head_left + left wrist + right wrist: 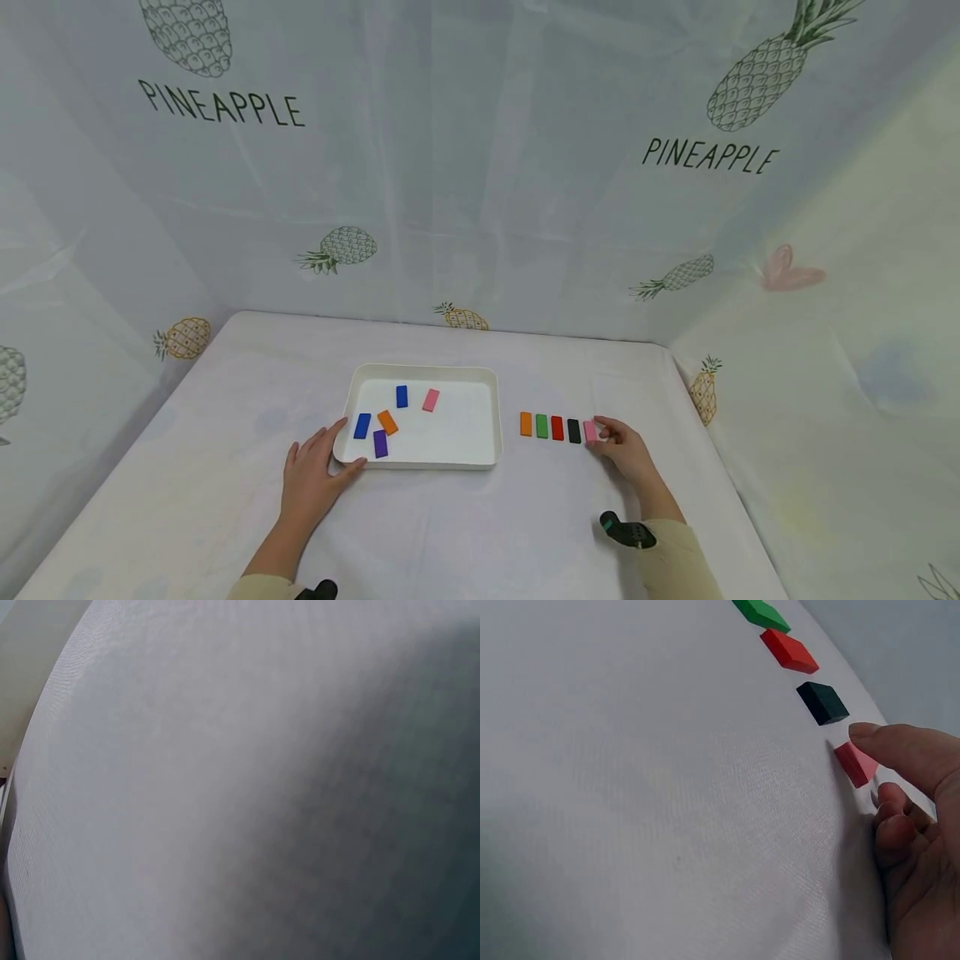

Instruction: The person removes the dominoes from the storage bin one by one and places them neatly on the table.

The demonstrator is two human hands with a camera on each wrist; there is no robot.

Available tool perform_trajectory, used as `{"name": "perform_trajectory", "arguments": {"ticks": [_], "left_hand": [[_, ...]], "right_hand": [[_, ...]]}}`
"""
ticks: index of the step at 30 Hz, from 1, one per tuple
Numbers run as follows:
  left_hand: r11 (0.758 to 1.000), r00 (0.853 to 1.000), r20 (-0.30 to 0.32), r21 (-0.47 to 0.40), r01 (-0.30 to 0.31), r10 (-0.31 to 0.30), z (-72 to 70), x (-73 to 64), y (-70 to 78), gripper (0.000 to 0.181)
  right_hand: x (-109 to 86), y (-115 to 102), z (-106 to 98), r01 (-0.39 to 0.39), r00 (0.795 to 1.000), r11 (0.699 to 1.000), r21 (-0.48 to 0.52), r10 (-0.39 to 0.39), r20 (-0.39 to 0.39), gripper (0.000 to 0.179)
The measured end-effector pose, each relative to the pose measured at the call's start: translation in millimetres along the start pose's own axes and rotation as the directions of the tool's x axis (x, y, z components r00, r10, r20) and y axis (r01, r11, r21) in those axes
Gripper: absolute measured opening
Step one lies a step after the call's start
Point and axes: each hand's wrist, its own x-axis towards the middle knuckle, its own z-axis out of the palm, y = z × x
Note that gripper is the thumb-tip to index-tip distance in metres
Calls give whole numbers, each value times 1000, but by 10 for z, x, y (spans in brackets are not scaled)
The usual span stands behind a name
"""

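Blocks in a row, with a pinch on the pink end

Held the pink block (590, 432) between thumb and curled fingers of the right hand (626, 450), at the row's right end on the surface (457, 533), just beside the black block (574, 431). Saw farther left, in order, a red block (557, 428), a green block (542, 426) and an orange block (526, 424), with narrow gaps between. Laid the left hand (309, 479), with fingers spread and grasping nothing, against the left and near edges of the white tray (457, 429). Counted inside two blue blocks (402, 397), a slanted orange block (387, 422), a purple block (381, 443) and a second pink block (431, 400).

Seemed to call for a light pinch, with the long edge squared to the black neighbour and the gap matched to the others. Looked wise to part thumb and fingers evenly, without brushing the black block.
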Motion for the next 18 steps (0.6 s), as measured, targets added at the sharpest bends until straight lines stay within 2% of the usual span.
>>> {"name": "perform_trajectory", "arguments": {"ticks": [4, 9, 18], "left_hand": [[1000, 1000, 8, 1, 7, -7, -1, -1, 9, 85], [1000, 1000, 13, 13, 4, -4, 4, -3, 2, 85], [999, 1000, -11, 37, -19, 19, -24, 6, 8, 85]], "right_hand": [[-54, -60, 33, -13, 998, 1000, -18, 11, -68, 49], [-176, -265, 138, -10, 985, 999, 32, 15, -173, 43], [-346, -601, 505, 58, 984, 985, 160, -29, -178, 36]]}}
